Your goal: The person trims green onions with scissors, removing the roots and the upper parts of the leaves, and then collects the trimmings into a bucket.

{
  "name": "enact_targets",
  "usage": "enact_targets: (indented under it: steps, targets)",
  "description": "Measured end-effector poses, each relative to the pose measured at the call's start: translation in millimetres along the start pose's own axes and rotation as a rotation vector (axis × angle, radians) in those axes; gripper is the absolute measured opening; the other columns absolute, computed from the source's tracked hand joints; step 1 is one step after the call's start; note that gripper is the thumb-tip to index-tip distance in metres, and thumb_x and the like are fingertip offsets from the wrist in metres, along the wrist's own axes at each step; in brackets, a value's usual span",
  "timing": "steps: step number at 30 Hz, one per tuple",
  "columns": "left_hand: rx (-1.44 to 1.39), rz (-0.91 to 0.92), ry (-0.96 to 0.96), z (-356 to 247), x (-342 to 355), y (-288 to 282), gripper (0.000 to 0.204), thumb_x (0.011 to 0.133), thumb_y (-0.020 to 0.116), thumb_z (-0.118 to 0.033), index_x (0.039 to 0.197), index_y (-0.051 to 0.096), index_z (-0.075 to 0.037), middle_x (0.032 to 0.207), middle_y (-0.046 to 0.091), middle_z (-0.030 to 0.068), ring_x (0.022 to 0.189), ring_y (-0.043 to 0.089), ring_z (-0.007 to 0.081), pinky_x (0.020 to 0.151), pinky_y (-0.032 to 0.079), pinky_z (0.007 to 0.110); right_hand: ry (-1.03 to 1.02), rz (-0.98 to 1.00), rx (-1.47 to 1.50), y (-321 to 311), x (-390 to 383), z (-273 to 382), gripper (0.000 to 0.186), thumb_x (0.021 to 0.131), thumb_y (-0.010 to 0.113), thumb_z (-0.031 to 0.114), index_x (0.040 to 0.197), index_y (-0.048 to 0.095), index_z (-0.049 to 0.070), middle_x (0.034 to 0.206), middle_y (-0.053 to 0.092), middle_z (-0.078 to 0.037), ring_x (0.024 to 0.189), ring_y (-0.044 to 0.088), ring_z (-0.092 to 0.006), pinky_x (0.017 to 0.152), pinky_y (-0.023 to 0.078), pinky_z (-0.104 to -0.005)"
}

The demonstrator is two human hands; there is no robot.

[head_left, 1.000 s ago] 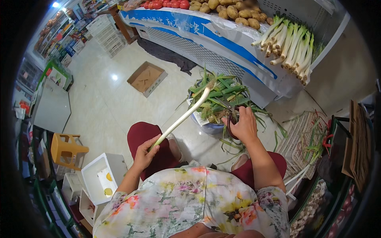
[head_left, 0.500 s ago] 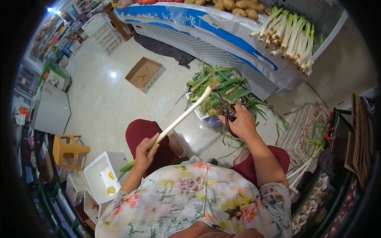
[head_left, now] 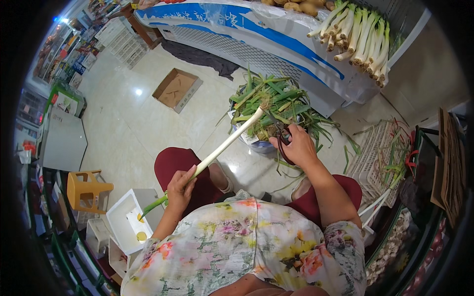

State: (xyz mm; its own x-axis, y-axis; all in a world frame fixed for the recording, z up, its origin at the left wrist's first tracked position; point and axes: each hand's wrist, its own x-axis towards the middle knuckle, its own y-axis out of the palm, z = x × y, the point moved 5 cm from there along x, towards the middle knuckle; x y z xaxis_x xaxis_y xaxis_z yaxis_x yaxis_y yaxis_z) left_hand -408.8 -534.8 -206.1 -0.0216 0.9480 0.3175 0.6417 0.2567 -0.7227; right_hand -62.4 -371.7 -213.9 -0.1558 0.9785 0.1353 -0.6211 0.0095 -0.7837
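My left hand [head_left: 181,190] is wrapped round a long leek [head_left: 224,148] near its green end. The white shaft slants up and to the right, with its hairy root end over a heap of green leek trimmings [head_left: 284,93]. Dark-handled scissors [head_left: 282,143] are in my right hand [head_left: 299,148], their blades pointing up-left close to the root end; whether they touch it I cannot tell. Beneath the heap stands a bucket [head_left: 264,147], its rim mostly covered by leaves.
Many trimmed leeks [head_left: 365,39] lie on the display counter [head_left: 232,44] ahead. A shallow cardboard box [head_left: 190,95] sits on the floor. To my left are a yellow stool [head_left: 84,185] and a white foam box [head_left: 115,220]; to my right, a plastic crate [head_left: 363,172] with more leeks.
The leek's green end has swung slightly outward to the left, while its root end stays over the heap. Both hands keep their holds. The whole view has shifted a little.
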Motion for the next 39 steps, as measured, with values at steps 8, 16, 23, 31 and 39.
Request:
enact_targets:
  steps: [8, 16, 23, 31, 39]
  targets:
    - [0.056, -0.011, 0.088, -2.0, 0.1, 4.1, 0.054, 0.078, 0.073, 0.006, 0.126, 0.067, -0.018, 0.08, 0.059, 0.0061, 0.066, 0.058, 0.0189, 0.059, 0.048, 0.03, -0.066, -0.03, 0.109, 4.3, 1.3, 0.2, 0.052, 0.076, 0.08, 0.045, 0.089, 0.062, -0.002, 0.074, 0.063, -0.017, 0.066, 0.062, -0.0321, 0.061, 0.049, -0.0404]
    - [0.033, 0.051, 0.035, -1.4, 5.9, 8.8, 0.05, 0.082, 0.07, 0.008, 0.128, 0.065, -0.014, 0.085, 0.061, 0.0081, 0.072, 0.059, 0.0184, 0.064, 0.048, 0.028, 0.012, 0.067, 0.177, 10.8, 7.3, -9.3, 0.046, 0.079, 0.079, 0.041, 0.075, 0.061, -0.002, 0.066, 0.062, -0.017, 0.061, 0.061, -0.031, 0.059, 0.048, -0.0379]
    - [0.021, 0.037, 0.023, 3.1, 13.8, 8.1, 0.054, 0.079, 0.072, 0.006, 0.126, 0.067, -0.019, 0.082, 0.059, 0.0072, 0.068, 0.059, 0.0193, 0.062, 0.048, 0.029, 0.085, 0.201, 0.28, 21.0, 15.9, -32.8, 0.054, 0.077, 0.078, 0.05, 0.072, 0.062, -0.002, 0.063, 0.061, -0.017, 0.058, 0.059, -0.0304, 0.059, 0.049, -0.0381]
    - [0.09, 0.058, 0.032, 6.4, 25.7, 1.8, 0.055, 0.078, 0.072, 0.006, 0.126, 0.067, -0.02, 0.082, 0.059, 0.0073, 0.07, 0.059, 0.0201, 0.063, 0.049, 0.03, 0.096, 0.279, 0.282, 12.6, 21.9, -32.0, 0.048, 0.08, 0.078, 0.044, 0.074, 0.064, -0.002, 0.061, 0.058, -0.013, 0.056, 0.053, -0.0195, 0.057, 0.045, -0.0346]
    - [0.057, 0.051, 0.015, 3.8, 31.5, 9.3, 0.05, 0.08, 0.072, 0.004, 0.125, 0.068, -0.018, 0.083, 0.06, 0.0074, 0.07, 0.059, 0.0197, 0.063, 0.048, 0.03, 0.114, 0.194, 0.113, 11.6, 26.2, -30.6, 0.053, 0.074, 0.08, 0.05, 0.075, 0.067, -0.001, 0.067, 0.063, -0.02, 0.062, 0.062, -0.0357, 0.06, 0.05, -0.0405]
